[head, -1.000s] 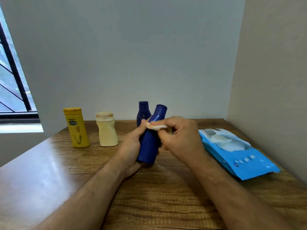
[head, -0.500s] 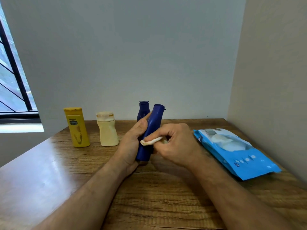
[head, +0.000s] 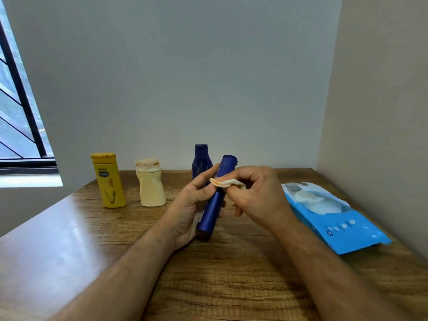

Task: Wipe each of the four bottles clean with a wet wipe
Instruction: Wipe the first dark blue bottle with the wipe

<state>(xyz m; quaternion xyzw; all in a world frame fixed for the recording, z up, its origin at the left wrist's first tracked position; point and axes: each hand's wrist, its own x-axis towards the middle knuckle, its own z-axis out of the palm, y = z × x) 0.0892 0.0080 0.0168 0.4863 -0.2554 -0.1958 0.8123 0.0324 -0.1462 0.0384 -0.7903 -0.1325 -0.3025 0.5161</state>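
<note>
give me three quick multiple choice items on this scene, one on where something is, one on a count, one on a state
1. Where does the wet wipe pack lie?
A. on the table's right side
B. beside the yellow bottle
C. on the window sill

2. How many bottles stand on the table unheld?
A. one
B. three
C. four

3. How is the held blue bottle posed?
A. lying flat
B. standing upright alone
C. tilted in the left hand

Answers:
1. A, the pack rests to the right of both hands on the table.
2. B, the yellow bottle, the cream bottle and the second blue bottle stand at the back.
3. C, the left hand grips it with its cap leaning right, while the right hand presses the wipe on it.
</note>
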